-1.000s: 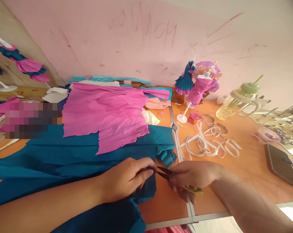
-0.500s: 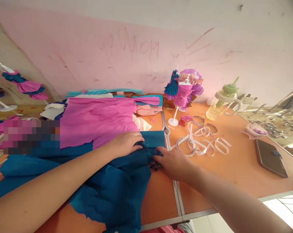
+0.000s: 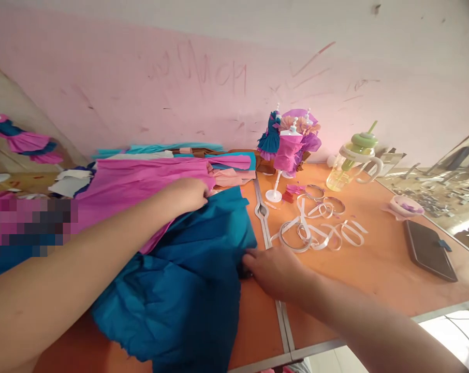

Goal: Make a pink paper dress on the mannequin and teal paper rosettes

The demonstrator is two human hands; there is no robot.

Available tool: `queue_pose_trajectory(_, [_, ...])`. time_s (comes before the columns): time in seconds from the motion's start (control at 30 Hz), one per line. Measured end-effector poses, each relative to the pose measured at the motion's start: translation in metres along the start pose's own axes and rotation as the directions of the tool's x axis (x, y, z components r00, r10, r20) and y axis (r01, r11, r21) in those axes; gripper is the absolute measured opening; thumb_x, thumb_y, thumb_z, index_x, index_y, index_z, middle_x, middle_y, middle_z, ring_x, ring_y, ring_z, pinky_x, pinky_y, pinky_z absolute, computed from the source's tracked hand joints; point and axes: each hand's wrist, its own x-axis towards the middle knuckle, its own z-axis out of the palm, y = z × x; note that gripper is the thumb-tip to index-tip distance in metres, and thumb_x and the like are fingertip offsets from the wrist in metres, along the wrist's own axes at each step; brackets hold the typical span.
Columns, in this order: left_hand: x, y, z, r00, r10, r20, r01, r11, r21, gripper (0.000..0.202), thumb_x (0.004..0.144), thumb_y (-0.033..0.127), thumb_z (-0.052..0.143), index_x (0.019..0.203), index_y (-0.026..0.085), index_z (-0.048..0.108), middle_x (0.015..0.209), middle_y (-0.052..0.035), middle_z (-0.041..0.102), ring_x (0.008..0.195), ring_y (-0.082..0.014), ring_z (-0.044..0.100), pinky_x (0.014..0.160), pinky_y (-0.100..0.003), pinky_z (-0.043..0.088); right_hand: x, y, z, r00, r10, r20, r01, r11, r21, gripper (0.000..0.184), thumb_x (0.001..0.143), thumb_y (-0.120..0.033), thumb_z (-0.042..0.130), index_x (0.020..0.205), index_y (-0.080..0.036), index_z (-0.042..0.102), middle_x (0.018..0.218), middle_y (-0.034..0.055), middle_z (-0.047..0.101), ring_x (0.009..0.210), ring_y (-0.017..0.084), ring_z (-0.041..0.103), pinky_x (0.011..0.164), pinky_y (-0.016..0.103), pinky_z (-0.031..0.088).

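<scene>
- Half a second ago, the left hand (image 3: 190, 196) was on the blue sheet (image 3: 188, 280); now it has pulled the sheet's top part up over the lower side of the pink sheet (image 3: 137, 173).
- The blue sheet is on the orange table (image 3: 374, 259), left of the silver strip (image 3: 262, 223); its top end is lifted and its bottom end hangs toward the near edge.
- A second ago, scissors showed in the right hand (image 3: 275, 269); now just a bit of something dark peeks out under its fingers, and I can't tell what.
- The pink sheet is left of the silver strip, partly hidden by the blue sheet and the left arm (image 3: 98, 259).
- Right of the silver strip are loopy white ribbons (image 3: 324, 242) and a stand with a tiny pink dress (image 3: 288, 150).
- Farther right of the strip are a bottle (image 3: 351, 173) with a green lid, a small bowl (image 3: 407, 206) and a dark flat thing (image 3: 426, 251).
- The left arm reaches far across, left of the strip, its fingers bent and pinched on the blue sheet.
- The right hand reaches over the strip to the sheet's right edge, fingers curled; I can't tell if they grip it.
</scene>
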Motion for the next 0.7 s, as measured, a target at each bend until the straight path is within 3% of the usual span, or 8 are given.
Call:
queue_pose_trajectory(0.1, [0.0,0.018,0.021,0.996,0.023,-0.081,-0.024,1.0,-0.015,0.025,0.089,0.029,0.051,0.102,0.013,0.065,0.096,-0.0124,0.069,0.088,-0.026,0.063,0.082,-0.039,0.047,0.004,0.019,0.003,0.988,0.146,-0.045,-0.147,0.989,-0.028,0.028,0.08,-0.006,0.049,0.104,-0.017,0.055,0.099,0.0092,0.069,0.071,0.023,0.069,0.047,0.027,0.034])
queue_pose_trajectory(0.23, [-0.027,0.024,0.06,0.988,0.145,-0.048,-0.149,0.986,-0.079,0.039,0.094,0.051,0.045,0.116,0.023,0.06,0.125,-0.0093,0.065,0.112,-0.0265,0.062,0.096,-0.038,0.047,0.004,0.05,0.006,0.991,0.135,0.017,-0.136,0.99,0.031,0.028,0.078,-0.009,0.05,0.104,-0.019,0.055,0.093,0.0074,0.07,0.079,0.025,0.069,0.052,0.026,0.035])
queue_pose_trajectory(0.37, [-0.044,0.001,0.086,0.971,0.241,0.004,-0.239,0.967,-0.085,0.074,0.078,0.073,0.055,0.135,0.025,0.051,0.159,-0.0131,0.028,0.147,-0.0382,0.024,0.117,-0.057,0.023,0.002,0.059,-0.001,0.984,0.17,0.048,-0.173,0.983,0.066,0.025,0.078,-0.009,0.051,0.099,-0.021,0.057,0.089,0.0065,0.07,0.079,0.025,0.067,0.057,0.027,0.036])
queue_pose_trajectory(0.47, [-0.047,-0.007,0.085,0.97,0.239,-0.041,-0.241,0.969,-0.055,0.085,0.071,0.078,0.059,0.137,0.024,0.05,0.161,-0.0153,0.023,0.148,-0.0423,0.017,0.116,-0.062,0.018,0.001,0.053,-0.014,0.945,0.316,-0.086,-0.284,0.922,0.264,0.022,0.089,-0.015,0.045,0.105,-0.023,0.056,0.086,0.0048,0.068,0.075,0.021,0.064,0.061,0.028,0.038])
queue_pose_trajectory(0.53, [-0.051,-0.002,0.076,0.956,0.255,-0.143,-0.262,0.964,-0.035,0.081,0.069,0.077,0.062,0.131,0.025,0.056,0.158,-0.0146,0.03,0.145,-0.0429,0.023,0.115,-0.062,0.019,0.001,0.046,-0.023,0.886,0.45,-0.112,-0.319,0.768,0.555,0.022,0.095,-0.025,0.04,0.113,-0.024,0.053,0.077,0.0013,0.063,0.067,0.017,0.06,0.061,0.027,0.041])
queue_pose_trajectory(0.57, [-0.053,0.003,0.071,0.942,0.273,-0.193,-0.285,0.958,-0.036,0.073,0.071,0.075,0.062,0.125,0.026,0.059,0.153,-0.0135,0.038,0.141,-0.0413,0.031,0.114,-0.06,0.023,0.001,0.042,-0.026,0.876,0.481,-0.049,-0.304,0.626,0.718,0.022,0.097,-0.032,0.039,0.113,-0.024,0.052,0.07,-0.0014,0.057,0.061,0.014,0.055,0.06,0.026,0.043])
queue_pose_trajectory(0.63, [-0.059,0.014,0.062,0.918,0.337,-0.211,-0.359,0.931,-0.074,0.05,0.079,0.068,0.059,0.107,0.026,0.066,0.134,-0.0098,0.058,0.126,-0.0338,0.05,0.108,-0.052,0.034,0.003,0.031,-0.024,0.902,0.398,0.169,-0.272,0.218,0.937,0.029,0.097,-0.045,0.035,0.106,-0.022,0.051,0.058,-0.0068,0.041,0.047,0.01,0.041,0.053,0.024,0.045])
queue_pose_trajectory(0.7, [-0.065,0.022,0.061,0.905,0.406,-0.127,-0.42,0.899,-0.123,0.046,0.079,0.067,0.06,0.1,0.027,0.067,0.119,-0.0071,0.065,0.114,-0.0293,0.058,0.102,-0.047,0.041,0.008,0.021,-0.015,0.923,0.216,0.319,-0.292,-0.149,0.945,0.035,0.097,-0.05,0.031,0.096,-0.021,0.05,0.055,-0.0089,0.035,0.04,0.007,0.031,0.047,0.024,0.045])
